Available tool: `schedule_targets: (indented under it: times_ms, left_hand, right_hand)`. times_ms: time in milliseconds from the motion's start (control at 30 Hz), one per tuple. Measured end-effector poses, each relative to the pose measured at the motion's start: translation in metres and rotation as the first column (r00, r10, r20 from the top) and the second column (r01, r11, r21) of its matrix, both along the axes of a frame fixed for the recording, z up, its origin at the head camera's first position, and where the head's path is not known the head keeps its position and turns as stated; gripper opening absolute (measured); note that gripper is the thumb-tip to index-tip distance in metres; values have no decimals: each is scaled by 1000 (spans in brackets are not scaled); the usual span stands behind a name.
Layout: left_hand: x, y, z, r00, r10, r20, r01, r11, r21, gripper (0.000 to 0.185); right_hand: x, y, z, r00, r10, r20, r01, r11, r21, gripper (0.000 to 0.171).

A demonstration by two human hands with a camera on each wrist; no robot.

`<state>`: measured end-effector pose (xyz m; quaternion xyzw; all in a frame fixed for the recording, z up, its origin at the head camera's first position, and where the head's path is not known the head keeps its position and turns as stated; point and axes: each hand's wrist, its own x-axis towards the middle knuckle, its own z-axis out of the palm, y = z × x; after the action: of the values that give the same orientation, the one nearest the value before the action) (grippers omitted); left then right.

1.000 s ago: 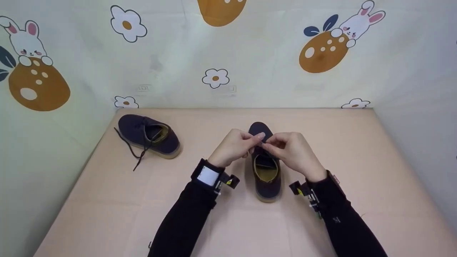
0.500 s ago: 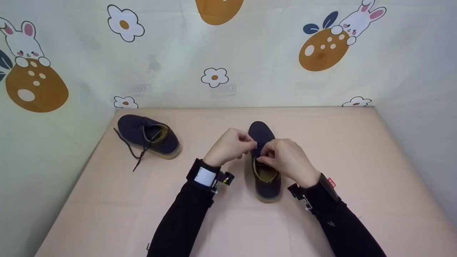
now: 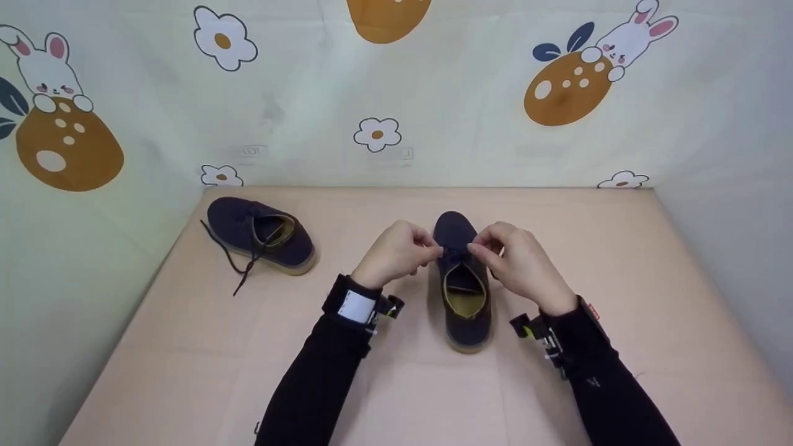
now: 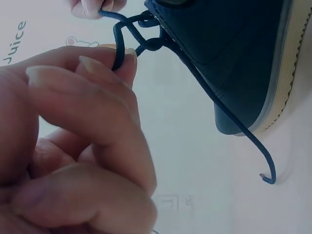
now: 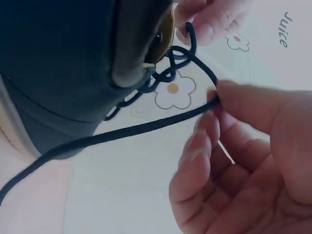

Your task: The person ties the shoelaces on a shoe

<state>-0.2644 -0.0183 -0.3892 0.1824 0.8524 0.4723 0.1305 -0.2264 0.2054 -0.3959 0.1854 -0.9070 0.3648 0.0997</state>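
Note:
A dark navy shoe stands on the table with its toe pointing away from me. My left hand is at the left of its lacing and pinches a loop of the dark shoelace between thumb and finger. From the other side, my right hand pinches a bend of the lace. Between the hands the lace crosses in loose loops over the shoe's tongue. One free lace end hangs down past the shoe's side in the left wrist view.
At the back left of the table lies a matching shoe, its long lace trailing onto the tabletop. A pale patterned backdrop with rabbits and flowers rises behind and along the sides.
My hands were together over the lacing. The right hand dipped toward the shoe's opening, then rose and moved away to the right. The left hand shifted slightly left. The shoe stayed put.

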Motion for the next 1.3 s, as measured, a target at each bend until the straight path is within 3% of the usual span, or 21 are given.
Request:
schedule_targets:
  times_ms: [200,367,600,867,1000,1133,1300]
  left_hand:
    - [2,3,2,999,17,-32,-18,999,-47,13]
    - [4,5,3,996,37,-78,-42,997,-64,11]
    - [6,8,4,977,26,-214,-40,997,-62,11]
    - [6,12,3,963,9,-270,-25,998,-55,11]
    - [6,12,3,962,-4,-273,-12,998,-56,12]
    - [6,13,4,961,-15,-277,-2,998,-60,12]
    - [7,14,5,955,-41,-293,18,997,-79,12]
  right_hand:
    - [-13,-5,-14,999,-8,49,11,998,-65,11]
    - [-19,-7,-22,993,33,116,-23,996,-88,12]
    - [-16,-8,-18,981,36,191,-14,993,-115,11]
    - [-17,-10,-20,972,47,230,-17,992,-127,10]
    - [-17,-9,-19,977,121,175,-111,992,-66,11]
    - [-17,-8,-19,981,185,62,-188,982,36,6]
    - [-15,-6,-17,975,220,-21,-214,964,158,2]
